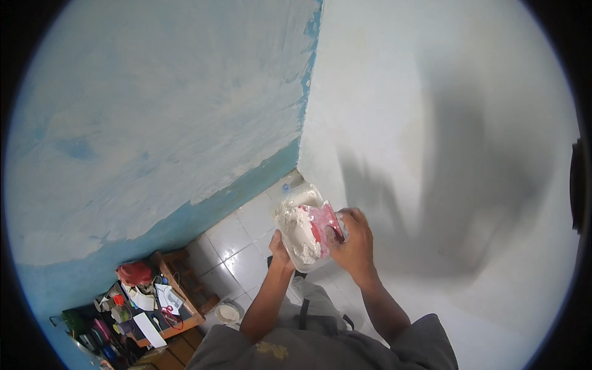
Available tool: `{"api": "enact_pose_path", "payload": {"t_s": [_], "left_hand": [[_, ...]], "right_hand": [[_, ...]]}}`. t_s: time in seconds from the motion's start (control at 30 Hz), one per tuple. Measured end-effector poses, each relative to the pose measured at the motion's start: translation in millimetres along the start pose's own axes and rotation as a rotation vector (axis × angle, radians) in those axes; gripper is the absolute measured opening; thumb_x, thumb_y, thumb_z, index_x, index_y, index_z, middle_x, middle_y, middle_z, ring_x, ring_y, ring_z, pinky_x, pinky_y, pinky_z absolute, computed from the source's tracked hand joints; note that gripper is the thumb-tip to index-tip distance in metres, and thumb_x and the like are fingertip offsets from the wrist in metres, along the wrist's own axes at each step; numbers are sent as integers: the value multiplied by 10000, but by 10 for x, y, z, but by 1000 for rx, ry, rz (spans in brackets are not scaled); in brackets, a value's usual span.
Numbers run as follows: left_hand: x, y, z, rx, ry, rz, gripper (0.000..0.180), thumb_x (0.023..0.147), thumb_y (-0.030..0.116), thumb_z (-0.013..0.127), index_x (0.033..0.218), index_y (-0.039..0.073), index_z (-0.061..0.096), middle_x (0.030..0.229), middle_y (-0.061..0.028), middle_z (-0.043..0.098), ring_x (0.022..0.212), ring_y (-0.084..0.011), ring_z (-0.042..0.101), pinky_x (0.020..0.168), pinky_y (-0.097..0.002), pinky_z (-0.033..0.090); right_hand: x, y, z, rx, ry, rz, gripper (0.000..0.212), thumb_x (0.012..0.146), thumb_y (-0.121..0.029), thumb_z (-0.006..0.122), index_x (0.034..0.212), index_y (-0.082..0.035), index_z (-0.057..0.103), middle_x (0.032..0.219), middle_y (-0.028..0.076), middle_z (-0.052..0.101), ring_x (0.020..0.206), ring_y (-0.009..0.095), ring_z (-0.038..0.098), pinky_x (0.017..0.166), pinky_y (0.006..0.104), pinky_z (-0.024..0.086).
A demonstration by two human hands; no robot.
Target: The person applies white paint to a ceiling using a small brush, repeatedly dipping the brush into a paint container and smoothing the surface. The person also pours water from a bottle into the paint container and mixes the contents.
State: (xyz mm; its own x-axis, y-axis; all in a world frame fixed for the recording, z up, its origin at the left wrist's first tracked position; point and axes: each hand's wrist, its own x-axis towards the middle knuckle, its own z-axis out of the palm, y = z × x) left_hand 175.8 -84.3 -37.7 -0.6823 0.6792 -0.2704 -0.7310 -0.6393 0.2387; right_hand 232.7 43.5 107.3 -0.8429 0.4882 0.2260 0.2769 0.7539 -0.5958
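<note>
A clear plastic tub [285,216] with white paste smeared inside rests in my left hand [279,249], whose fingers are closed on its left side. My right hand [356,242] grips a red plastic scraper [322,223] coated with white paste. The scraper is over the tub's right side, its left edge against the white paste [301,233]. Part of the tub's right wall is hidden behind the scraper and my right hand.
Two walls meet ahead: a blue one [271,169] partly coated white on the left, a white one [382,92] on the right. A cluttered wooden table [196,320] stands lower left. Beside it, a bucket [229,312] sits on the tiled floor [229,237].
</note>
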Motion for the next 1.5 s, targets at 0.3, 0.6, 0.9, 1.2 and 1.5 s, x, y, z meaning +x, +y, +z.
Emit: {"api": "enact_pose_path", "payload": {"t_s": [0.3,0.6,0.9,1.2,1.5], "left_hand": [[12,157,412,-40,-130,-38,906,776,545,692,1447,42,349,1388,-154,485,1261,-320,505,1055,-461,438],[105,189,496,-103,-258,-141,874,803,520,705,1447,43,354,1390,-149,486,1256,-314,509,1047,-459,443],[113,299,661,12,-308,-299,810,811,478,636,1443,54,361,1358,-180,501,1226,-325,533,983,-465,493],[75,309,807,127,-317,-236,844,865,595,568,1470,64,316,1415,-176,464,1287,-329,491,1069,-485,427],[-60,40,1112,-4,-204,-217,759,966,655,282,1464,86,348,1403,-136,477,1243,-308,518,1030,-459,443]], "right_hand": [[324,-528,-461,-192,-175,64,279,820,-241,688,949,-25,569,712,188,635,715,410,632,635,492,475],[460,-684,-583,-402,-217,141,266,743,-108,629,984,-15,567,739,199,654,733,425,642,655,491,497],[366,-345,-359,-330,-64,195,257,750,-94,671,973,1,586,803,220,665,782,438,638,692,499,500],[213,-453,-461,-92,-80,226,285,787,-132,689,1001,23,581,843,243,655,810,452,624,740,493,489],[171,-524,-1039,-35,22,235,281,812,-112,653,1042,27,568,866,251,650,840,449,620,765,476,488]]}}
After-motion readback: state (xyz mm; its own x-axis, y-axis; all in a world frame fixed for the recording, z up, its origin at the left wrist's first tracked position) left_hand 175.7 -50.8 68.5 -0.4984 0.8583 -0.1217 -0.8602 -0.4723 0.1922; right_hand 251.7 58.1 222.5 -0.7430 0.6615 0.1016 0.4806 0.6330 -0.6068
